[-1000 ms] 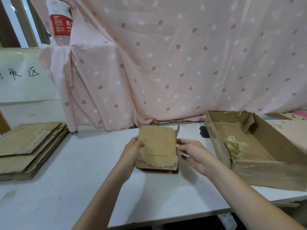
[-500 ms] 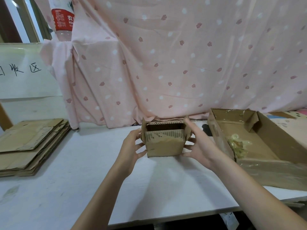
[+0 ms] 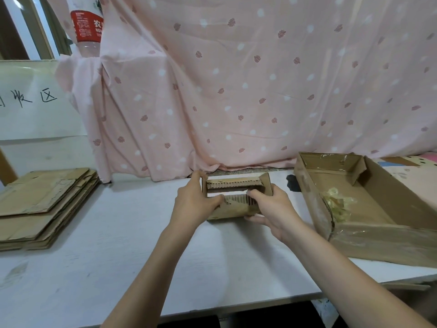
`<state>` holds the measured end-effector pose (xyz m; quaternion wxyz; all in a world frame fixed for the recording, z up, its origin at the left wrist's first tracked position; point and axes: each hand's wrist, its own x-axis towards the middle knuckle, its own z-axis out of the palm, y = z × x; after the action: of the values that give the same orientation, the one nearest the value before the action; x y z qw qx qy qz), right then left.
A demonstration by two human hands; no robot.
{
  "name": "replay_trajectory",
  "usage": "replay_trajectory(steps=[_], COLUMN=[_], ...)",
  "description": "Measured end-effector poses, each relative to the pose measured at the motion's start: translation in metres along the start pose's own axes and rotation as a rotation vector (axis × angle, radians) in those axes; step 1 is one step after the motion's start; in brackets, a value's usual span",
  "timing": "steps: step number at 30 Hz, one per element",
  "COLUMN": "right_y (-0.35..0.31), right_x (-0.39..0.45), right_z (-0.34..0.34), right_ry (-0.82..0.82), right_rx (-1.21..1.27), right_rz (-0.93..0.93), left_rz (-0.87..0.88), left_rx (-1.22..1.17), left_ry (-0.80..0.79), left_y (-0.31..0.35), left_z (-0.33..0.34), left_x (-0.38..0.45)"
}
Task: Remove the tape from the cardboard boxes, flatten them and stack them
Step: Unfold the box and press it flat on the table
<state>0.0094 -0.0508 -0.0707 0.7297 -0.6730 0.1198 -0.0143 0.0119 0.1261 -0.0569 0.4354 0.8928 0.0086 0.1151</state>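
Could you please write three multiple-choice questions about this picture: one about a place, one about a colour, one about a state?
1. Where does the pile of flat cardboard lie on the table?
A. at the left side
B. inside the big box
C. under the hands

2. What colour is the curtain behind the table?
A. green
B. pink
C. black

3. In what state is the small box?
A. flat on the pile
B. lying untouched
C. held open by both hands

Answers: 1 A, the pile sits at the table's left edge. 2 B, the cloth is pink with white dots. 3 C, the left hand and right hand grip its sides and one can see inside. The big box on the right holds only tape scraps.
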Motion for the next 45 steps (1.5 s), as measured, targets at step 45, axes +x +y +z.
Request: replay_trajectory(steps=[45], right_y=[0.076], right_x=[0.020], right_z=[0.011], right_ry=[-0.038], right_rx=[-1.602], right_rz=[-0.313], left_rz=[0.222], left_rx=[0.757], left_ry=[-0.256], left_y=[-0.071], left_z=[0.083], left_x=[-0.002])
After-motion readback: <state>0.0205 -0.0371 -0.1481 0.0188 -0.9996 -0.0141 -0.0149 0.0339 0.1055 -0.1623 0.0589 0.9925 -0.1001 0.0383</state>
